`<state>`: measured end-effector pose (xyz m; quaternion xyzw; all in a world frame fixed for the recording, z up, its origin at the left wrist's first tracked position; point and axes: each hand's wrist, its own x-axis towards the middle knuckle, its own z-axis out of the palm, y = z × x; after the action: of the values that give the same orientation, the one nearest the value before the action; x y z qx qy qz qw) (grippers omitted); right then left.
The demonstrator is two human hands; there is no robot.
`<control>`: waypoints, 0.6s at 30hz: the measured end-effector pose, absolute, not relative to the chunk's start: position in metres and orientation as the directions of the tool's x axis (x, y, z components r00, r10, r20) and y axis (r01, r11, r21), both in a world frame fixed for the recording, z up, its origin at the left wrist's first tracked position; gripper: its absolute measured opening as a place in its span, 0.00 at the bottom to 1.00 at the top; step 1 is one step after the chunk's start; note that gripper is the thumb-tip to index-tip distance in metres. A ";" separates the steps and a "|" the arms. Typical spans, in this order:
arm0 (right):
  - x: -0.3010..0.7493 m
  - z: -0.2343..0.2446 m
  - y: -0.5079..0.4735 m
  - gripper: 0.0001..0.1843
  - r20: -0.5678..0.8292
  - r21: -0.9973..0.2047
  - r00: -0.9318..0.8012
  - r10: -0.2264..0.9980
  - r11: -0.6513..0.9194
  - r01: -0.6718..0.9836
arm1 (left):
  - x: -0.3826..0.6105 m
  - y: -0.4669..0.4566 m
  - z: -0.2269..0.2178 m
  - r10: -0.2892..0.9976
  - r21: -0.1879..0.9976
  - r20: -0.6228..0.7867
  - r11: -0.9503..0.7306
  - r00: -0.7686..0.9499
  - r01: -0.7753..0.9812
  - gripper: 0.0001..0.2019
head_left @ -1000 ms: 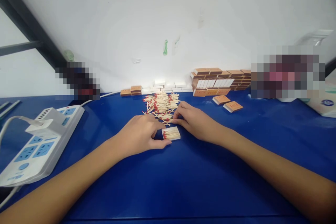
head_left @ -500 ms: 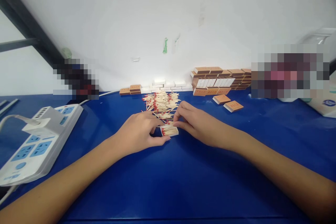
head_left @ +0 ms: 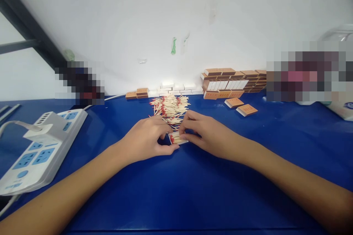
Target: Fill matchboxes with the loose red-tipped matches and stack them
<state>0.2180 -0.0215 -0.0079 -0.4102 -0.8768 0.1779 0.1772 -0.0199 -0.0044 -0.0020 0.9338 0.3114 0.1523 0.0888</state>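
Note:
A small white matchbox tray [head_left: 170, 138], filled with red-headed matches [head_left: 175, 139], lies on the blue table. My left hand [head_left: 150, 136] closes around its left end, thumb along the near edge and fingers at the far edge. Over the tray's right part, the fingertips of my right hand [head_left: 200, 130] are pinched together on matches, covering some of them. Just behind both hands spreads a large heap of loose matches [head_left: 171, 108], heads mostly toward the left.
Against the wall stand white trays [head_left: 189, 87] and stacked brown matchboxes [head_left: 220, 71]. Two closed matchboxes [head_left: 246, 109] lie right of the heap. A power strip [head_left: 44, 154] with a plugged-in white adapter occupies the left side of the table [head_left: 176, 194].
My right hand has moved slightly down and left, its fingertips now lower into the tray. My left hand keeps its hold on the tray.

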 end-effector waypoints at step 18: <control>0.226 -0.006 -0.015 0.05 0.298 -0.349 -0.535 0.790 0.612 0.709 | -0.022 -0.006 -0.002 0.552 0.198 0.274 -0.834 0.788 0.516 0.09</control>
<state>0.2259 -0.0145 -0.0060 -0.4302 -0.8712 0.0932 0.2172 -0.0218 -0.0061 -0.0022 0.9437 0.2829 0.1619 0.0563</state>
